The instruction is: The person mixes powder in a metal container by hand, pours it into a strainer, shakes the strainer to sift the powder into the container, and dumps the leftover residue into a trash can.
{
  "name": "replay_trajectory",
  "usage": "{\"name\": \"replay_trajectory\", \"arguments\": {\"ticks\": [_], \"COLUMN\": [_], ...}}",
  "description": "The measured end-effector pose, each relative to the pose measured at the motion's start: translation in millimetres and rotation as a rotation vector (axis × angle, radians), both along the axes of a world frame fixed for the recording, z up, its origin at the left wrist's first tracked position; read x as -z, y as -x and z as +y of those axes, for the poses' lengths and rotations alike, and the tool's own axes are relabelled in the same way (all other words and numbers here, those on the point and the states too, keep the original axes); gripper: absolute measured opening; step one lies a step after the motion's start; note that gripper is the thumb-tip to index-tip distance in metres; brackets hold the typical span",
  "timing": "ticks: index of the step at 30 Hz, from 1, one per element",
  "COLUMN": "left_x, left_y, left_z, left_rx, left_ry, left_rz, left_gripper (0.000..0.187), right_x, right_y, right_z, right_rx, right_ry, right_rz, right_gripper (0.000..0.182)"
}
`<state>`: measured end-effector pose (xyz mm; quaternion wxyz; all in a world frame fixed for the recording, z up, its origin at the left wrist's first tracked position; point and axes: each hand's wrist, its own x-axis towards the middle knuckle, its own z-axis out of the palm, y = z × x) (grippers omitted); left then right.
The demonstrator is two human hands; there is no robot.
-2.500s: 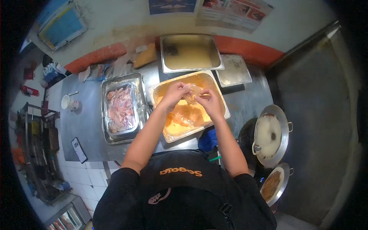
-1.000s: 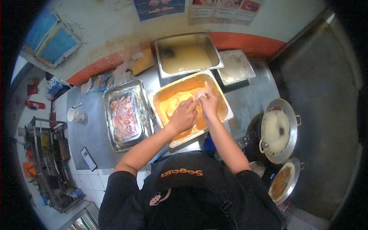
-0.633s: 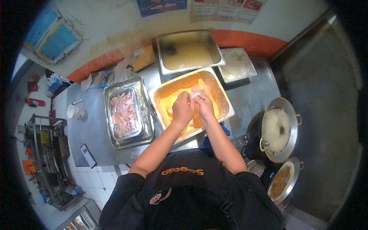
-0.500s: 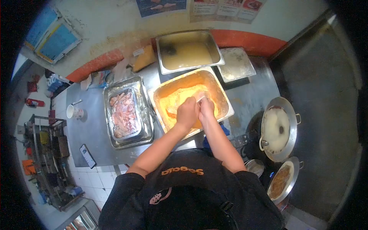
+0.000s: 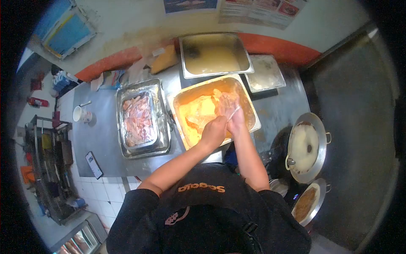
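Note:
Both my hands are over a steel pan of orange batter [image 5: 184, 103] in the middle of the metal counter. My right hand [image 5: 231, 109] is inside a thin clear plastic glove [image 5: 224, 99], with its fingers spread above the batter. At that hand's wrist, my left hand [image 5: 214, 131] pinches the glove's cuff. Pale coated pieces [image 5: 198, 116] lie in the batter just left of my hands.
A steel tray of raw pink meat pieces [image 5: 137, 116] stands left of the batter pan. Behind are a pan of pale liquid [image 5: 215, 55] and a flour tray [image 5: 265, 73]. A cup [image 5: 80, 114] and a phone [image 5: 94, 165] lie at the left. A wok [image 5: 304, 146] and a frying pan [image 5: 305, 203] stand at the right.
My hands were pressed together over the pan. My right hand has since stretched forward inside the glove, and my left hand has drawn back to its wrist.

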<state>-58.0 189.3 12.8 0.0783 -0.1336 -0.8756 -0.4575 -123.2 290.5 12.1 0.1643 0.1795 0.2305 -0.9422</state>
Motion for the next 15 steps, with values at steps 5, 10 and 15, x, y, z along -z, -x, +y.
{"name": "replay_trajectory", "arguments": {"ticks": [5, 10, 15], "left_x": [-2.1, -11.5, -23.3], "left_y": [12.7, 28.1, 12.1], "left_z": [-1.5, -0.5, 3.2], "left_rx": [-0.143, 0.006, -0.013], "left_ry": [0.119, 0.124, 0.079], "left_rz": [-0.068, 0.193, 0.274], "left_gripper": [0.009, 0.008, 0.012], "right_x": [69.3, 56.8, 69.9], "right_y": [-7.6, -28.5, -4.7], "right_z": [26.5, 15.2, 24.1], "right_rx": [-0.242, -0.245, 0.242], "right_ry": [-0.496, -1.427, -1.184], "right_rz": [0.117, 0.417, 0.449], "right_gripper": [0.029, 0.014, 0.019]}}
